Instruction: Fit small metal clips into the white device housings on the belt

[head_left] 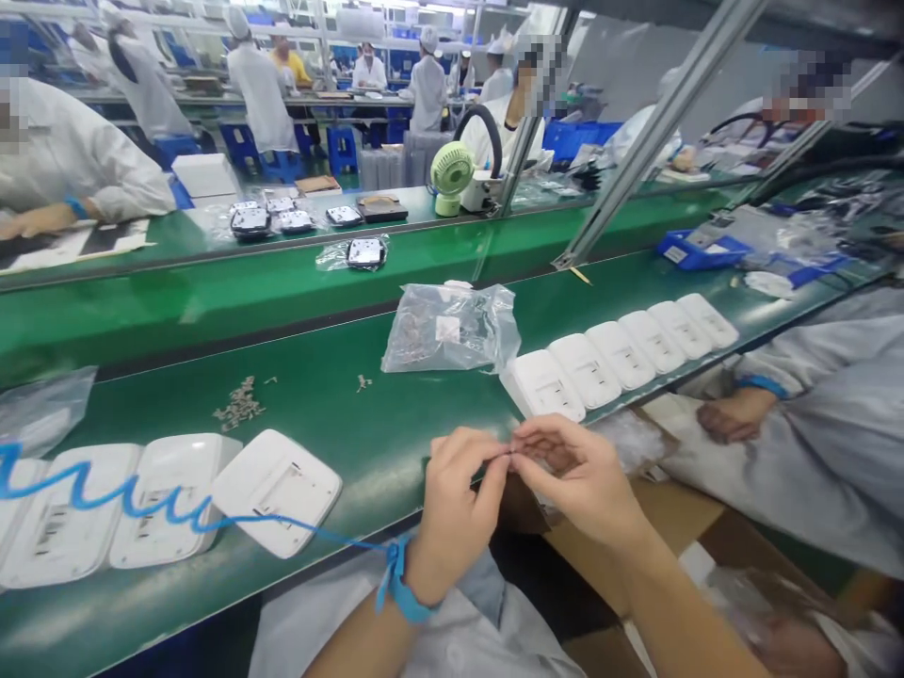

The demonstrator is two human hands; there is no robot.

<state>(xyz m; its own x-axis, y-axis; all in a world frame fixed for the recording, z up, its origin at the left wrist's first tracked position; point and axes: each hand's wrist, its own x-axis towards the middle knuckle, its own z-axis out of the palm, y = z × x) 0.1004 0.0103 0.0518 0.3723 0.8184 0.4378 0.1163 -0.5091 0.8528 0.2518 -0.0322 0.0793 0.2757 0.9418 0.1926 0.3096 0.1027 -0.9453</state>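
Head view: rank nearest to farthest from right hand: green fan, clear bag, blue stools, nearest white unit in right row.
From right hand:
1. Nearest white unit, just ahead
2. Clear bag, ahead-left
3. Green fan, beyond the bag
4. Blue stools, left, far background

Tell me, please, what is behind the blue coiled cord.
White plastic housings and green bench show behind the blue coiled cord; the strips it crosses are covered.
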